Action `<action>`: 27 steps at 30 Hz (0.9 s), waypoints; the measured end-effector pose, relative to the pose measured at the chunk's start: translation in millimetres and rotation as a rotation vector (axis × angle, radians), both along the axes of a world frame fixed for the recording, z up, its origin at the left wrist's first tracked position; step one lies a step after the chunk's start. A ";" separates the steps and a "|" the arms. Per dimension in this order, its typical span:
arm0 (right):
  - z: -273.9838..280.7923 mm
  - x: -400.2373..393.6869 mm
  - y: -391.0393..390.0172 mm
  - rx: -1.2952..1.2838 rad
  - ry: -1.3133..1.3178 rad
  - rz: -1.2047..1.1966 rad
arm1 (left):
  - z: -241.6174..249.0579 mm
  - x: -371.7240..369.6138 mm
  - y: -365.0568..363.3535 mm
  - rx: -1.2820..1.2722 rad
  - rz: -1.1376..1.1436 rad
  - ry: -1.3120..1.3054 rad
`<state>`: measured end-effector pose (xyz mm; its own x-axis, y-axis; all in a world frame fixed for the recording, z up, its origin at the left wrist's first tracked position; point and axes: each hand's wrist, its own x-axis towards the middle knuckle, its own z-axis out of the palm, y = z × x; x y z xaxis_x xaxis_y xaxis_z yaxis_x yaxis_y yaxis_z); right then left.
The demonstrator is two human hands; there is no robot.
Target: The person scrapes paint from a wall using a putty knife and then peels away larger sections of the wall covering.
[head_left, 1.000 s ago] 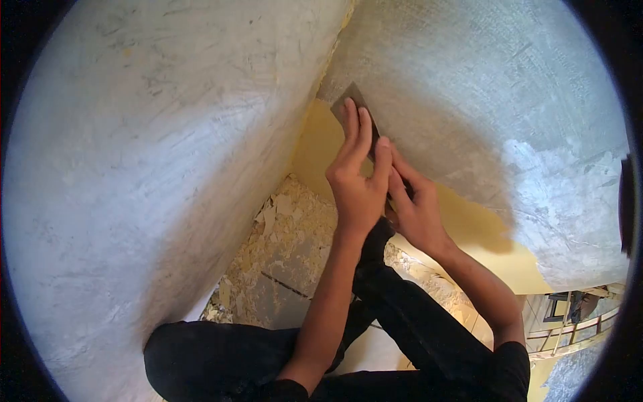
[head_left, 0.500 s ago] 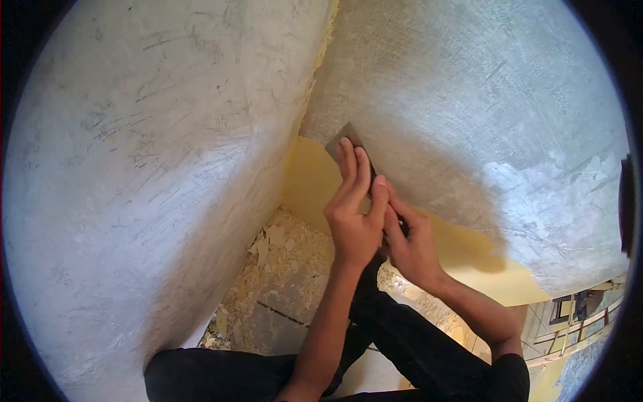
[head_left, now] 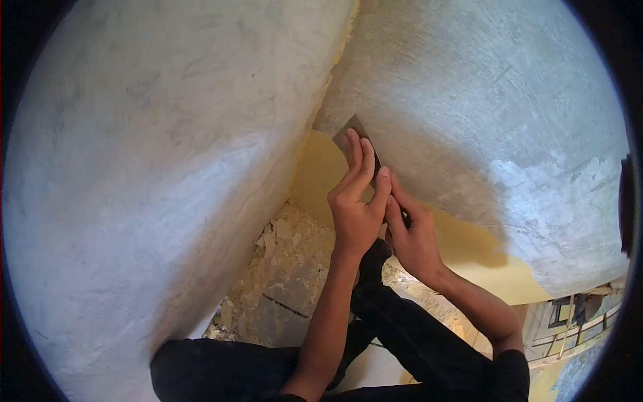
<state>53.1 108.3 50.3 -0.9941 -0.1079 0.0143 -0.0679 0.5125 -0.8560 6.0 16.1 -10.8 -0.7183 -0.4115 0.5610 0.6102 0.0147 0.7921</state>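
Note:
A flat metal scraper lies with its blade against the wall, at the border between the grey surface and a yellow strip. My left hand presses on the blade with its fingertips, and its thumb rests along the tool. Below and to the right, my right hand is closed around the dark handle, most of which is hidden by the fingers. The two hands meet at the thumb.
Another grey wall rises at the left and meets the scraped wall in a corner. Flakes and crumbs litter the floor below. My legs in black trousers are crossed beneath. Framework shows at the lower right.
The view has shifted a little, and the corner now appears farther right. Both hands and the scraper sit slightly higher in the view, with the same grip.

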 end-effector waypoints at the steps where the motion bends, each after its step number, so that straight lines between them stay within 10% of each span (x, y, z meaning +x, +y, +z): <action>1: -2.0 -0.1 -0.4 0.015 -0.007 0.005 | -0.9 -0.9 3.9 0.007 0.010 0.020; 27: -18.0 -6.2 -7.0 0.036 0.134 0.036 | -3.1 -4.4 -3.8 -0.006 -0.002 -0.004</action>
